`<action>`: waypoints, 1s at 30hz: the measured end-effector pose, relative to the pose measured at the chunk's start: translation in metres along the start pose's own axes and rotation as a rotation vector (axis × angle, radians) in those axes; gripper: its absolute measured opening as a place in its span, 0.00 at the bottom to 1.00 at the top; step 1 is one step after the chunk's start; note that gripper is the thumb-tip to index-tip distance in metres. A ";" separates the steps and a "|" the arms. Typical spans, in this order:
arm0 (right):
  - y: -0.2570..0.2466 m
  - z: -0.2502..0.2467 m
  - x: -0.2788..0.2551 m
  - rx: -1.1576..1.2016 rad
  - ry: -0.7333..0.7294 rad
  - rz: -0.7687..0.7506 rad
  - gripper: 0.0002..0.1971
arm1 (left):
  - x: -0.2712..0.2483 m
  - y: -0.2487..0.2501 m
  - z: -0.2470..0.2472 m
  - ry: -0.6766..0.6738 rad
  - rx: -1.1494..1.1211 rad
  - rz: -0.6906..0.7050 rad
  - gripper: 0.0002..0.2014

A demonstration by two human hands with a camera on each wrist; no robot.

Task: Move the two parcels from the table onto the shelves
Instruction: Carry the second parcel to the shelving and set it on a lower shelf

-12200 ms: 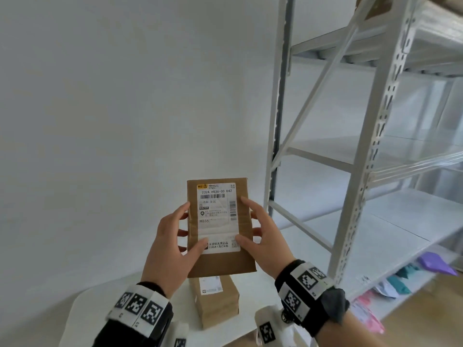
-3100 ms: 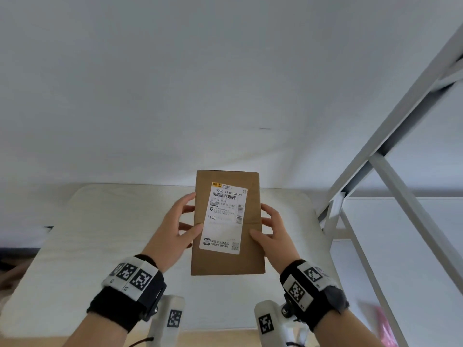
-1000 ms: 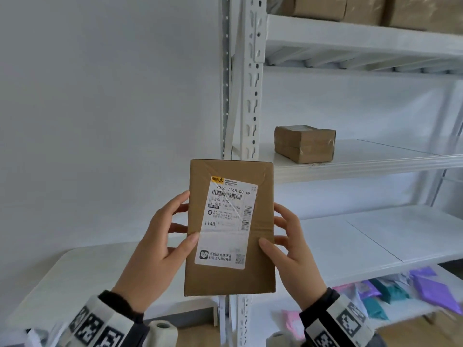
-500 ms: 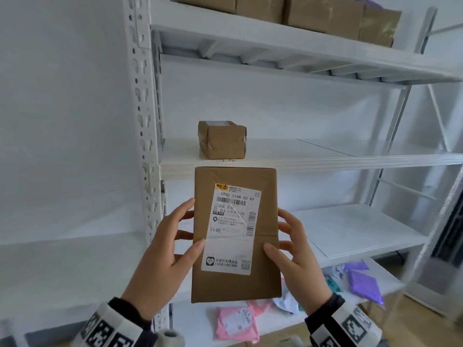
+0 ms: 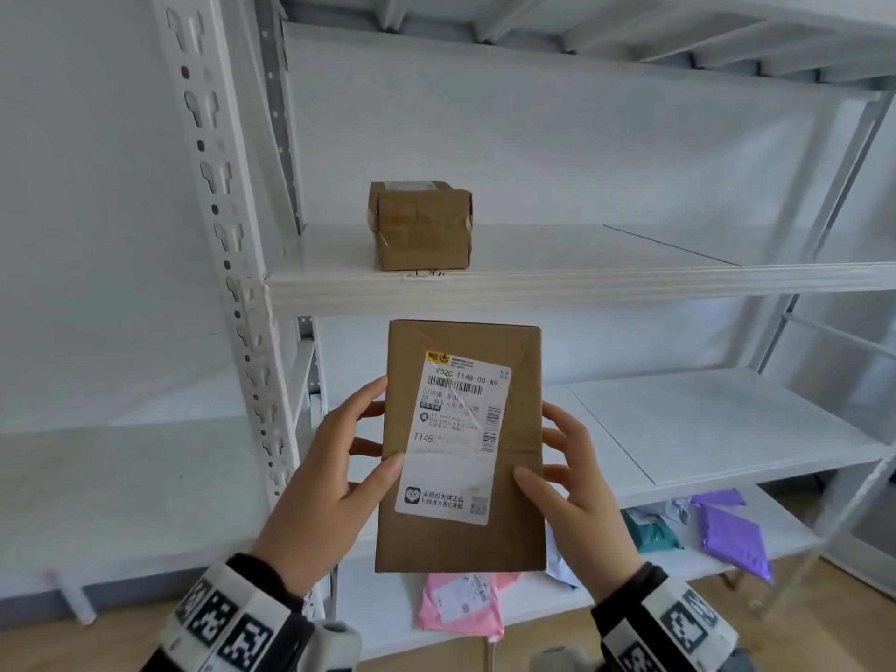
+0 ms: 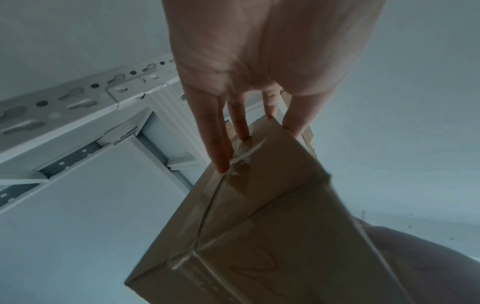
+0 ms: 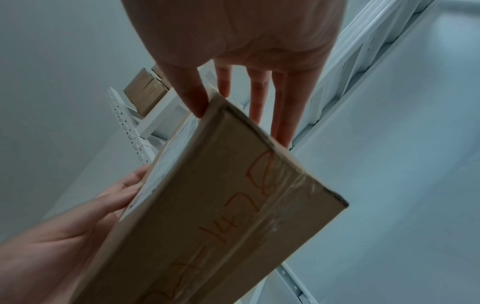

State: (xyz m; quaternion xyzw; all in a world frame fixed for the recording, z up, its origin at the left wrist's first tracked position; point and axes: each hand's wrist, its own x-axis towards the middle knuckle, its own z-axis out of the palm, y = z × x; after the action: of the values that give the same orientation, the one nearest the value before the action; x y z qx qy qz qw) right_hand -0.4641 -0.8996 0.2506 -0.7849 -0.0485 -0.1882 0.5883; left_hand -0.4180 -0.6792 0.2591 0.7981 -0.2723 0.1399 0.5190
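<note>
I hold a brown cardboard parcel (image 5: 463,448) upright in front of me, its white shipping label facing me. My left hand (image 5: 339,472) grips its left edge, thumb on the front, fingers behind. My right hand (image 5: 567,477) grips the right edge the same way. The wrist views show the parcel (image 6: 259,226) from below, with orange writing on its side (image 7: 221,222). A second brown parcel (image 5: 421,224) stands on the middle shelf (image 5: 582,278), near its left end, above the one I hold.
The white metal rack has a perforated upright (image 5: 228,244) at the left. An empty lower shelf (image 5: 703,429) lies to the right. Pink (image 5: 460,603), purple (image 5: 732,535) and teal (image 5: 649,531) mailer bags lie on the bottom shelf. A white table (image 5: 121,487) stands at the left.
The view has swung from the table round to face the rack and come closer to it. The parcel stays in both hands in the same hold.
</note>
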 end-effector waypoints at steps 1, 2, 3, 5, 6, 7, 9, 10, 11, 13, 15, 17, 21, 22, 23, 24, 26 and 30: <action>0.005 0.001 0.008 0.001 -0.002 0.008 0.25 | 0.007 -0.007 0.003 0.000 -0.004 -0.010 0.30; 0.009 0.002 0.016 -0.001 -0.005 0.017 0.24 | 0.014 -0.015 0.005 0.001 -0.007 -0.021 0.30; 0.013 0.003 0.026 -0.005 -0.006 0.025 0.24 | 0.021 -0.023 0.007 0.001 -0.008 -0.031 0.30; 0.024 0.007 0.045 -0.013 -0.008 0.039 0.25 | 0.036 -0.039 0.010 -0.005 -0.008 -0.056 0.30; 0.029 0.009 0.054 -0.015 -0.011 0.046 0.25 | 0.042 -0.047 0.011 -0.008 -0.010 -0.073 0.30; 0.036 0.012 0.063 -0.015 -0.016 0.055 0.26 | 0.049 -0.055 0.011 -0.008 -0.016 -0.089 0.30; 0.048 0.019 0.080 -0.016 -0.028 0.084 0.25 | 0.061 -0.072 0.013 -0.008 -0.025 -0.113 0.29; 0.056 0.023 0.087 -0.016 -0.034 0.102 0.25 | 0.067 -0.081 0.014 -0.015 -0.023 -0.128 0.29; 0.064 0.027 0.093 -0.016 -0.038 0.120 0.25 | 0.072 -0.090 0.016 -0.025 -0.020 -0.145 0.29; 0.082 0.034 0.104 -0.013 -0.044 0.154 0.25 | 0.080 -0.107 0.020 -0.045 -0.023 -0.181 0.29; 0.097 0.039 0.117 -0.007 -0.056 0.188 0.25 | 0.087 -0.123 0.025 -0.052 -0.026 -0.222 0.28; 0.110 0.043 0.130 -0.011 -0.071 0.217 0.25 | 0.095 -0.137 0.030 -0.052 -0.023 -0.263 0.28; 0.136 0.050 0.164 -0.041 -0.086 0.246 0.24 | 0.119 -0.166 0.042 -0.055 -0.035 -0.318 0.28; 0.142 0.052 0.173 -0.038 -0.091 0.257 0.24 | 0.126 -0.172 0.044 -0.055 -0.041 -0.328 0.27; 0.149 0.053 0.182 -0.032 -0.096 0.269 0.24 | 0.133 -0.179 0.047 -0.054 -0.049 -0.338 0.27; 0.156 0.055 0.190 -0.030 -0.101 0.282 0.25 | 0.138 -0.185 0.050 -0.054 -0.052 -0.350 0.27; 0.170 0.058 0.205 -0.027 -0.110 0.309 0.25 | 0.148 -0.198 0.056 -0.052 -0.043 -0.380 0.27; 0.201 0.070 0.224 -0.023 -0.144 0.362 0.26 | 0.159 -0.226 0.068 -0.044 -0.043 -0.466 0.27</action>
State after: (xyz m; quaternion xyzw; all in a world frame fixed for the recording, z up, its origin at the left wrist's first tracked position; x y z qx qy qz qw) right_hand -0.1808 -0.9271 0.1309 -0.7988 0.0538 -0.0233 0.5987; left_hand -0.1620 -0.7155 0.1408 0.8309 -0.0950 -0.0072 0.5482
